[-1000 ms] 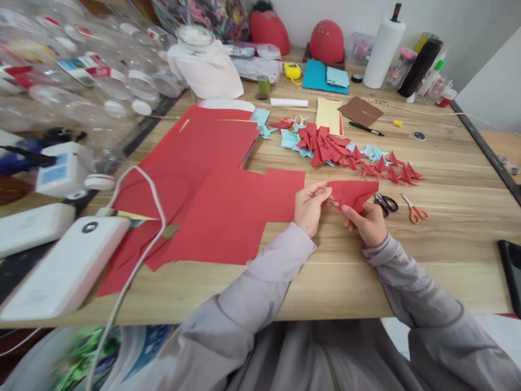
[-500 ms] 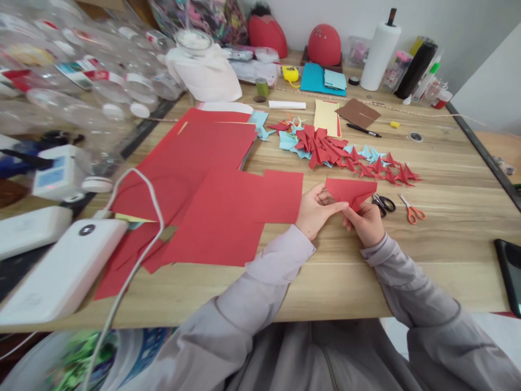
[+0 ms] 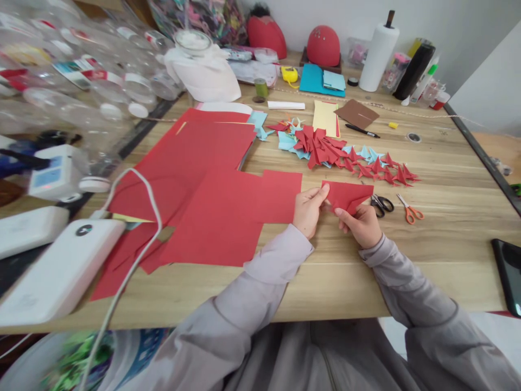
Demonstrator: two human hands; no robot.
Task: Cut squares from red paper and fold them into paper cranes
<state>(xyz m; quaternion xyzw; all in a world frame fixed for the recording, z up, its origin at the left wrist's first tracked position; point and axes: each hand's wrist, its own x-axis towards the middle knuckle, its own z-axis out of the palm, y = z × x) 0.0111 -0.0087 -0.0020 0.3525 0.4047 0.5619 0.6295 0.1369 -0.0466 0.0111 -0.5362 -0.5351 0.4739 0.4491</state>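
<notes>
A folded piece of red paper (image 3: 345, 194) is held between my two hands above the wooden table. My left hand (image 3: 308, 210) pinches its left end, the thumb on top near the upper left corner. At the lower right edge, my right hand (image 3: 361, 224) grips the paper between thumb and fingers; the fingers beneath are partly hidden. Large red paper sheets (image 3: 220, 228) lie just left of my left hand. Beyond the held paper is a pile of folded red paper cranes (image 3: 321, 145), with light blue ones (image 3: 369, 154) among them.
Black-handled scissors (image 3: 381, 204) and orange-handled scissors (image 3: 410, 209) lie right of my hands. A white power bank (image 3: 61, 271) with a looping cable (image 3: 152, 198) sits at left, near piled plastic bottles (image 3: 97, 81). A black phone (image 3: 508, 271) rests at the right edge.
My left thumb has moved from the paper's lower middle up to its upper left corner. The right hand keeps its grip, and its thumb now shows apart from the left one.
</notes>
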